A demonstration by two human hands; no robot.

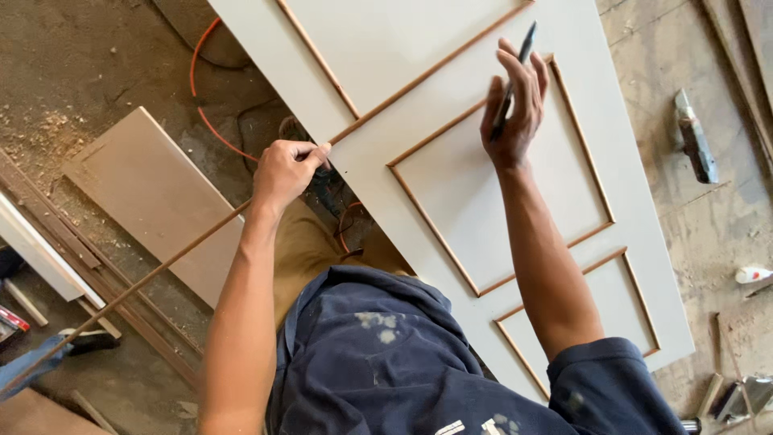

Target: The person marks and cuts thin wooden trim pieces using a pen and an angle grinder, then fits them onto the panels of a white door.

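1. Pinching a long, thin brown wooden moulding strip (161,266) between thumb and fingers, the left hand (286,169) holds its upper end at the edge of the pale grey panelled door (644,242); the strip's lower end trails out over the floor.
2. It looks light, whippy and easily snapped; gripping nearer mid-length would steady it.
3. The right hand (514,113) rests on the door, fingers closed around a dark pen (523,44).
4. An orange cable (201,97), a beige board (153,193) and scattered offcuts (88,322) crowd the dusty floor.
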